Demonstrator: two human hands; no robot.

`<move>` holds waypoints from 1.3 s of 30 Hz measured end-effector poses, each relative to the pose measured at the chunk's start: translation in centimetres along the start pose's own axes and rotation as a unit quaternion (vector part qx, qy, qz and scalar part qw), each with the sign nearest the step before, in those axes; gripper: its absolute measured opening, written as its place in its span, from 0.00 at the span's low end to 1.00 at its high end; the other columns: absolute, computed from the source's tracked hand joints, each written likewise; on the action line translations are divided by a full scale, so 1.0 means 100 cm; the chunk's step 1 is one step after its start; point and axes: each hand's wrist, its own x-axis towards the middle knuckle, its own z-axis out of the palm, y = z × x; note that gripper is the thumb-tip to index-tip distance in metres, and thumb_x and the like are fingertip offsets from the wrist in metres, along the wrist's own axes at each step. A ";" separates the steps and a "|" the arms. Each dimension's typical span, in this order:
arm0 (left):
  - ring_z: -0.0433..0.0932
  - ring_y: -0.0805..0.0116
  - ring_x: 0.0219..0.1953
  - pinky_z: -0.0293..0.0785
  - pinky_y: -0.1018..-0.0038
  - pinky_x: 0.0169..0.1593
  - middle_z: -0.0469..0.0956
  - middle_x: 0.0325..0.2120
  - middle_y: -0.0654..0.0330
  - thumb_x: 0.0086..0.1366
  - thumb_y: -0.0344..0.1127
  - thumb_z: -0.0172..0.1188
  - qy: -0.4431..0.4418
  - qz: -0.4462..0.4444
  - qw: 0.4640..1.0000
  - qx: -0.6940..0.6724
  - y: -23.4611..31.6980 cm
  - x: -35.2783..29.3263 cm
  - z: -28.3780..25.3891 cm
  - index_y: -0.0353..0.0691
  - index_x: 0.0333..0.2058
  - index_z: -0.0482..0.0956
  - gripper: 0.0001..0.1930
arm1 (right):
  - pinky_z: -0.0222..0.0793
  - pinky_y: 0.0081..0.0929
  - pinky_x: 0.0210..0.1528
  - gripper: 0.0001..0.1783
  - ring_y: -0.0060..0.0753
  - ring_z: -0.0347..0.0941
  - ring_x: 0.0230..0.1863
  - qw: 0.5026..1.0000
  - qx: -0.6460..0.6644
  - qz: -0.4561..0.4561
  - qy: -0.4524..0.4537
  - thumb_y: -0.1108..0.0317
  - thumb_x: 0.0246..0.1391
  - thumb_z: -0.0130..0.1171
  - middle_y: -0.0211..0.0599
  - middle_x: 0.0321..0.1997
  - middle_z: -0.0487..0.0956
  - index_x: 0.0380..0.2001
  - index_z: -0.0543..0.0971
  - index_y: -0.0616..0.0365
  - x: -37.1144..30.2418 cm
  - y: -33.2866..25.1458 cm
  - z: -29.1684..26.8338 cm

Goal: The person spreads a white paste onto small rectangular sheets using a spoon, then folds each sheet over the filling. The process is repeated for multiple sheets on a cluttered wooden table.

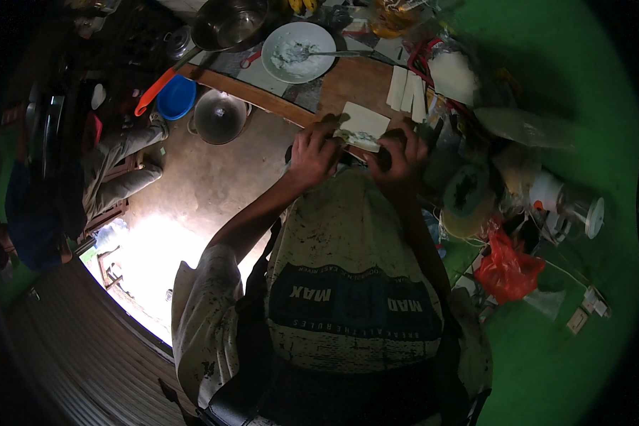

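My left hand (315,152) pinches the near left corner of a thin pale square wrapper sheet (366,118). Its near right corner is between the fingers of my right hand (402,150). A strip of white and green filling (360,136) lies along the sheet's near edge, between the hands. Under the sheet is a brown wooden board (351,78), at the table's near edge. Several pale flat strips (407,92) lie beyond my right hand. Farther left, a white plate (268,54) holds more whitish-green mixture, with a metal utensil (344,54) resting across its rim.
A pan (233,25) with an orange handle (155,89) juts over the table's left edge. On the floor stand a blue basin (176,97) and a metal wok (220,116). Another person (113,167) is at the left. Bags and containers, including a red plastic bag (508,264), crowd the right.
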 end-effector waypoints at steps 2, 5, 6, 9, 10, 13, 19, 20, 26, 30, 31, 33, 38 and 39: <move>0.71 0.47 0.59 0.70 0.54 0.57 0.75 0.58 0.54 0.56 0.34 0.71 0.014 -0.015 1.000 0.014 0.006 0.003 -0.008 0.44 0.42 0.82 0.14 | 0.60 0.53 0.69 0.13 0.60 0.65 0.67 1.000 0.001 -0.026 0.002 0.63 0.45 0.78 0.48 0.66 0.75 0.33 0.86 0.51 -0.003 0.004 0.008; 0.68 0.42 0.60 0.70 0.48 0.57 0.70 0.60 0.52 0.54 0.37 0.74 -0.049 -0.047 0.998 0.014 0.003 -0.009 -0.011 0.45 0.46 0.82 0.20 | 0.60 0.52 0.68 0.11 0.58 0.66 0.66 0.999 0.030 -0.026 0.018 0.64 0.46 0.78 0.46 0.65 0.75 0.32 0.86 0.51 0.002 0.003 0.017; 0.68 0.42 0.59 0.71 0.48 0.57 0.71 0.59 0.52 0.55 0.37 0.74 -0.049 -0.049 0.998 0.010 0.004 -0.005 -0.015 0.45 0.46 0.82 0.19 | 0.60 0.52 0.68 0.11 0.58 0.66 0.66 0.998 0.045 -0.021 0.025 0.64 0.46 0.78 0.45 0.65 0.75 0.32 0.86 0.51 0.003 0.002 0.020; 0.67 0.42 0.58 0.71 0.48 0.57 0.72 0.55 0.51 0.58 0.37 0.73 -0.050 -0.060 0.997 -0.008 0.004 0.010 -0.019 0.45 0.46 0.83 0.17 | 0.60 0.52 0.67 0.12 0.58 0.66 0.65 0.998 0.060 0.000 0.030 0.64 0.47 0.78 0.46 0.63 0.76 0.34 0.86 0.52 0.007 0.002 0.019; 0.67 0.42 0.58 0.71 0.48 0.57 0.73 0.54 0.51 0.59 0.37 0.73 -0.050 -0.067 0.996 -0.018 0.001 0.016 -0.016 0.44 0.46 0.83 0.16 | 0.61 0.53 0.66 0.12 0.58 0.66 0.64 0.998 0.057 0.002 0.034 0.65 0.47 0.78 0.46 0.62 0.76 0.34 0.85 0.53 0.009 0.004 0.020; 0.68 0.43 0.57 0.71 0.49 0.57 0.74 0.53 0.52 0.61 0.37 0.72 -0.029 -0.064 0.997 -0.030 -0.005 0.037 -0.010 0.44 0.44 0.84 0.13 | 0.62 0.53 0.65 0.14 0.58 0.67 0.62 0.997 0.054 0.019 0.050 0.65 0.48 0.77 0.47 0.60 0.76 0.36 0.84 0.54 0.011 0.007 0.022; 0.68 0.45 0.56 0.70 0.51 0.57 0.75 0.52 0.54 0.61 0.36 0.72 -0.020 -0.045 0.998 -0.047 -0.010 0.045 -0.006 0.45 0.42 0.85 0.11 | 0.61 0.49 0.62 0.14 0.49 0.73 0.60 0.999 -0.010 -0.030 0.044 0.63 0.53 0.74 0.39 0.57 0.80 0.42 0.85 0.53 0.010 0.002 0.022; 0.68 0.46 0.55 0.69 0.51 0.57 0.75 0.51 0.54 0.61 0.35 0.71 -0.020 -0.040 0.998 -0.048 -0.012 0.043 -0.005 0.45 0.42 0.85 0.11 | 0.61 0.47 0.61 0.14 0.46 0.74 0.61 0.996 -0.029 -0.078 0.033 0.62 0.54 0.73 0.35 0.57 0.82 0.43 0.85 0.52 0.011 0.000 0.019; 0.72 0.48 0.52 0.69 0.53 0.55 0.77 0.48 0.57 0.62 0.40 0.71 -0.057 -0.036 0.998 -0.015 -0.012 0.029 -0.012 0.48 0.45 0.86 0.13 | 0.56 0.43 0.63 0.14 0.35 0.75 0.63 0.988 -0.060 -0.138 -0.021 0.64 0.57 0.68 0.22 0.58 0.84 0.48 0.87 0.49 0.006 0.010 0.027; 0.74 0.51 0.51 0.69 0.55 0.53 0.78 0.47 0.58 0.62 0.44 0.72 -0.091 -0.005 0.996 0.005 -0.005 0.035 -0.022 0.49 0.49 0.87 0.18 | 0.56 0.43 0.63 0.15 0.36 0.75 0.63 0.986 -0.057 -0.155 -0.025 0.66 0.58 0.67 0.22 0.55 0.85 0.48 0.88 0.48 0.005 0.021 0.034; 0.74 0.52 0.51 0.70 0.55 0.53 0.78 0.47 0.59 0.62 0.45 0.72 -0.093 0.000 0.996 0.008 -0.009 0.031 -0.017 0.50 0.50 0.87 0.18 | 0.56 0.44 0.64 0.15 0.37 0.75 0.63 0.986 -0.050 -0.153 -0.028 0.66 0.58 0.67 0.23 0.56 0.85 0.48 0.88 0.47 0.005 0.021 0.034; 0.74 0.53 0.51 0.70 0.56 0.53 0.78 0.47 0.59 0.62 0.45 0.72 -0.090 0.009 0.996 0.015 -0.013 0.028 -0.014 0.50 0.51 0.88 0.19 | 0.56 0.45 0.64 0.15 0.39 0.74 0.64 0.988 -0.039 -0.149 -0.031 0.66 0.58 0.66 0.24 0.57 0.84 0.49 0.88 0.46 0.005 0.021 0.033; 0.75 0.55 0.52 0.71 0.57 0.51 0.78 0.47 0.60 0.62 0.43 0.72 -0.078 0.021 0.996 0.037 -0.017 0.024 -0.012 0.50 0.51 0.88 0.18 | 0.56 0.46 0.65 0.16 0.46 0.72 0.64 0.987 -0.037 -0.152 -0.038 0.64 0.59 0.66 0.33 0.61 0.81 0.51 0.88 0.42 0.008 0.022 0.031; 0.75 0.56 0.51 0.71 0.57 0.51 0.78 0.47 0.60 0.62 0.42 0.72 -0.082 0.030 0.996 0.031 -0.016 0.026 -0.014 0.50 0.50 0.88 0.18 | 0.56 0.46 0.65 0.16 0.47 0.72 0.64 0.987 -0.037 -0.150 -0.041 0.63 0.59 0.66 0.35 0.61 0.80 0.51 0.88 0.42 0.009 0.022 0.031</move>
